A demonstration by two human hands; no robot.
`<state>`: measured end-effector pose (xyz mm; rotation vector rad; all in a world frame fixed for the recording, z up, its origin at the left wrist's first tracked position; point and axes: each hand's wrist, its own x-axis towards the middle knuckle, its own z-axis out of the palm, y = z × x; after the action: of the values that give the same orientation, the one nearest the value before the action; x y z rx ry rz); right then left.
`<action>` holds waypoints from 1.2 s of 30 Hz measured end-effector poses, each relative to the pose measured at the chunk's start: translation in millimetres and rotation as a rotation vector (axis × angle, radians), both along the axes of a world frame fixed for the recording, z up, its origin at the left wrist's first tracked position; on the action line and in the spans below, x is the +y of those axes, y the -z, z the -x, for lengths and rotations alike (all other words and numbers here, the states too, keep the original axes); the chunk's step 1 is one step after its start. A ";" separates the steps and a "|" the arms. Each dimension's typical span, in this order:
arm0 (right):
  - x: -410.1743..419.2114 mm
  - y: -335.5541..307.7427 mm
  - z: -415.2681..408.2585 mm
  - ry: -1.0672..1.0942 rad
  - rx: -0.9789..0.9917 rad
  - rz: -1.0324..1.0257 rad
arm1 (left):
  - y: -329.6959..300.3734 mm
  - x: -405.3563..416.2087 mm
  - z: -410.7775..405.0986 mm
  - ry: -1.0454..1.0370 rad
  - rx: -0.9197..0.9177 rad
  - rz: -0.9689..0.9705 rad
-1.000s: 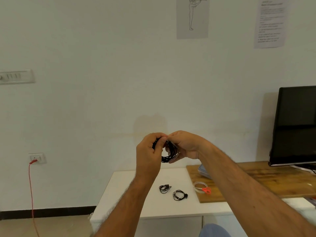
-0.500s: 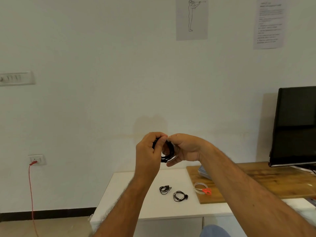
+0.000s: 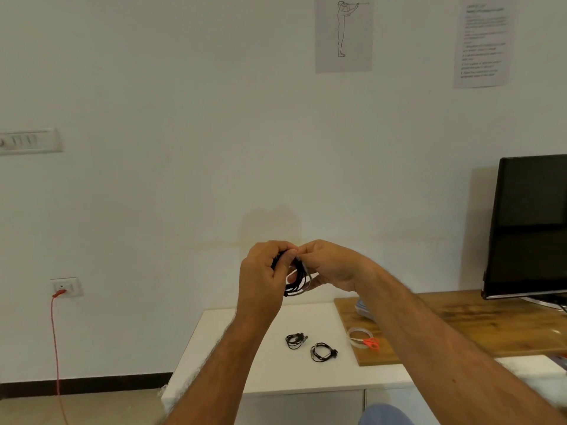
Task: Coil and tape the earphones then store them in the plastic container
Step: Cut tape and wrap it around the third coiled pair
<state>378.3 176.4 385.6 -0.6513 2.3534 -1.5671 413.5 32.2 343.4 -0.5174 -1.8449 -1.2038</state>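
Both hands are raised in front of the wall, well above the bench, and they meet on one coil of black earphones [image 3: 297,279]. The left hand [image 3: 266,277] is curled around the coil's left side with the thumb pressed on its top, and the right hand [image 3: 329,265] pinches the coil's upper right edge, with fingers curled behind it; a strip of clear tape seems to glint along the coil's right side, though it is too blurred to be sure. Below the hands, the white bench [image 3: 245,363] carries two more small black coils of earphones, one [image 3: 295,340] lying just left of the other [image 3: 322,352], near but apart. To their right a wooden board [image 3: 460,326] lies on the bench, and at its near left corner sits a roll of clear tape [image 3: 359,336] with red-handled scissors [image 3: 369,343] touching it. Farther back on the board, a bluish plastic container [image 3: 363,309] shows only partly behind the right forearm. A dark monitor [image 3: 530,225] stands on the board at the far right. The wall behind is plain white, with two printed sheets [image 3: 343,32] pinned high up, a switch panel [image 3: 29,141] at the left, and a low socket [image 3: 65,286] from which a red cable [image 3: 55,348] hangs to the floor.
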 end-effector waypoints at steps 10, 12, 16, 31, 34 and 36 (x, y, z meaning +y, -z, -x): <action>0.3 4.9 -5.6 0.257 0.614 0.121 | 0.4 -3.1 2.4 -0.119 -0.266 -0.100; 0.3 8.0 -10.2 0.242 0.816 0.015 | 0.9 -4.9 5.6 -0.103 -0.353 -0.166; -3.1 22.2 -12.6 0.140 1.060 -0.288 | -0.3 -6.8 8.2 0.033 -0.488 -0.384; -9.1 34.4 -11.5 0.213 1.191 -0.375 | -0.3 -7.2 6.7 0.152 -0.590 -0.582; -8.8 32.8 -11.6 0.248 1.144 -0.339 | 0.9 -5.5 4.7 0.115 -0.543 -0.522; -7.9 29.3 -12.1 0.278 1.082 -0.285 | 2.8 -4.1 3.8 0.070 -0.502 -0.447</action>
<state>390.4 168.5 356.3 -1.3982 3.4567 -1.0016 409.7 28.1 340.6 -0.0234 -1.8754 -1.8573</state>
